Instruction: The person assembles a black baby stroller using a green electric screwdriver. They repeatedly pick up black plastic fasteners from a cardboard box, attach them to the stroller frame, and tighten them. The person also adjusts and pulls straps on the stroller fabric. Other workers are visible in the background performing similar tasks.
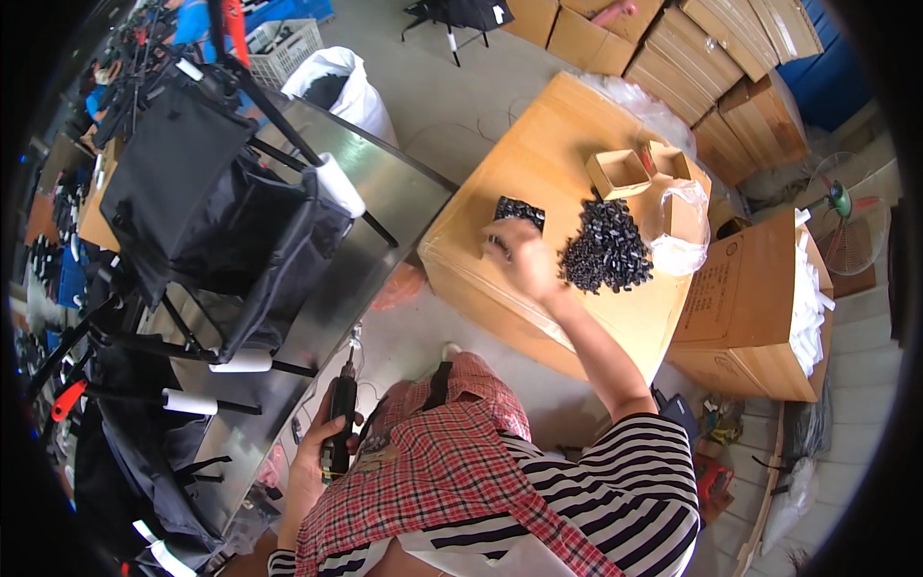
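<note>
My right hand (pixel 522 252) reaches out over a large cardboard box (pixel 538 163) used as a table, its fingers bent at a small carton (pixel 515 213) filled with small black parts. A loose heap of the same black parts (pixel 606 250) lies just to the right of the hand. My left hand (pixel 322 444) rests low by my lap and grips a dark electric screwdriver (pixel 338 423), bit pointing up. I wear a striped shirt and a red plaid apron.
A metal workbench (pixel 385 202) at left carries black fabric bags on metal frames (pixel 207 192). Two small open cartons (pixel 620 173) and a clear plastic bag (pixel 678 226) sit behind the heap. An open carton of white sheets (pixel 769 308) stands right. Stacked cartons (pixel 731 58) fill the back.
</note>
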The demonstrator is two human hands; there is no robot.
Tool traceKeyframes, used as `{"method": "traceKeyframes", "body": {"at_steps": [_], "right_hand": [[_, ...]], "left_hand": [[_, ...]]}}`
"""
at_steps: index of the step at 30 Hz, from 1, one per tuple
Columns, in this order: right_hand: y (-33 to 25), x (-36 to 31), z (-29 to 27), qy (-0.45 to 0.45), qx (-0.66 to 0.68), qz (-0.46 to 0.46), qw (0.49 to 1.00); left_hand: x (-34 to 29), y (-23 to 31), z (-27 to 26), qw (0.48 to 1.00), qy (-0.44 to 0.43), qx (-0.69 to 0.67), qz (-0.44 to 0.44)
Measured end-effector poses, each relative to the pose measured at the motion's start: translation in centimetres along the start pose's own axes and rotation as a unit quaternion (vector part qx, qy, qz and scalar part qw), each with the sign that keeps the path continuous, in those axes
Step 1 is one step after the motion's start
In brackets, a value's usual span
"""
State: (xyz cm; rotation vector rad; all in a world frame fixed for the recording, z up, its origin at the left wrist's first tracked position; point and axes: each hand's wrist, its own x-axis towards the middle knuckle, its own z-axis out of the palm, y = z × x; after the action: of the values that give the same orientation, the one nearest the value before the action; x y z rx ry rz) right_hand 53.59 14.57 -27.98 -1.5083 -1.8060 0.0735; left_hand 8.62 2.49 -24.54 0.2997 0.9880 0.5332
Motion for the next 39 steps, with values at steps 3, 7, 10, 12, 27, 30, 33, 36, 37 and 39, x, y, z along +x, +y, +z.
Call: {"method": "traceKeyframes", "body": {"at_steps": [3,7,10,12,27,30,33,36,37,39], "right_hand": [[5.5,-0.9,-1.3,-0.002,-0.033,0.135,0.99],[8.2,-0.4,0.9,0.009,-0.048,0.168,0.985],[8.4,1.0,2.8,0.01,-0.118,0.168,0.979],[8.4,1.8,3.5,-0.004,-0.154,0.181,0.971],[7.5,2.9,3.6,-0.051,-0.07,0.245,0.966],[4.5,5.1,2.3,-0.028,0.091,0.223,0.97],[-0.8,8.3,2.2,-0.033,0.311,0.145,0.939],[-8.4,11.3,2.6,-0.064,0.353,0.044,0.932],[-10.7,12.1,3.0,-0.073,0.35,-0.006,0.934],[-15.4,13.4,3.2,-0.068,0.354,-0.098,0.928]], "left_hand": [[2.5,-0.2,2.4,0.999,0.003,0.045,0.002],[4.3,-1.0,3.9,0.995,0.047,0.09,-0.02],[4.2,-1.1,5.3,0.995,0.077,0.052,-0.032],[3.8,-1.0,5.8,0.995,0.088,0.033,-0.027],[3.9,-3.4,3.9,0.995,0.091,-0.045,0.025],[3.4,-2.3,4.7,0.994,0.094,0.009,0.061],[1.4,-0.1,6.4,0.991,0.063,0.06,0.099],[-2.3,3.4,9.7,0.987,-0.023,0.064,0.146],[-3.2,4.2,10.7,0.979,-0.049,0.064,0.185],[-4.7,5.3,11.6,0.941,-0.081,0.161,0.285]]}}
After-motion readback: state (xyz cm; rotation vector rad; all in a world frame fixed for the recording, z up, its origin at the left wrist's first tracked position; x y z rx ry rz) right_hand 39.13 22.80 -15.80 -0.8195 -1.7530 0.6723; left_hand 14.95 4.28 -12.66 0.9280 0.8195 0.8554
